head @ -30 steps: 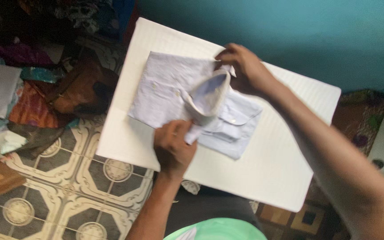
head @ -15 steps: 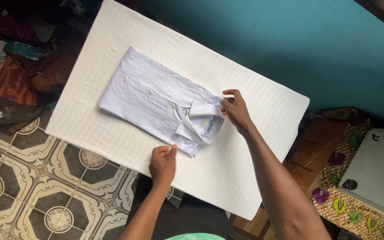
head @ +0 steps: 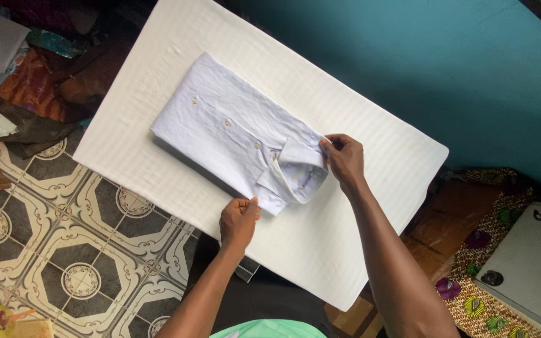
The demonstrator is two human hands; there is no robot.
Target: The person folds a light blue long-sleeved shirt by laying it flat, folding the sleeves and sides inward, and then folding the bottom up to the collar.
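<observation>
Lying on: white padded board [head: 358, 206], set slantwise over patterned floor tiles [head: 45, 250]
Wall: teal [head: 439, 69], beyond the board
Shirt: folded pale lilac button-up shirt [head: 220, 125], flat on the board, collar [head: 298, 172] toward the near end
Right hand [head: 345, 159]: fingertips pinching the collar's far edge
Left hand [head: 239, 220]: fingers curled, gripping the shirt's near corner beside the collar

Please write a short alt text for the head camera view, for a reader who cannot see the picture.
Two bare hands hold the near end of a folded pale blue shirt on a white padded board: the left hand at its corner, the right hand at the collar. Patterned floor tiles lie below.
</observation>
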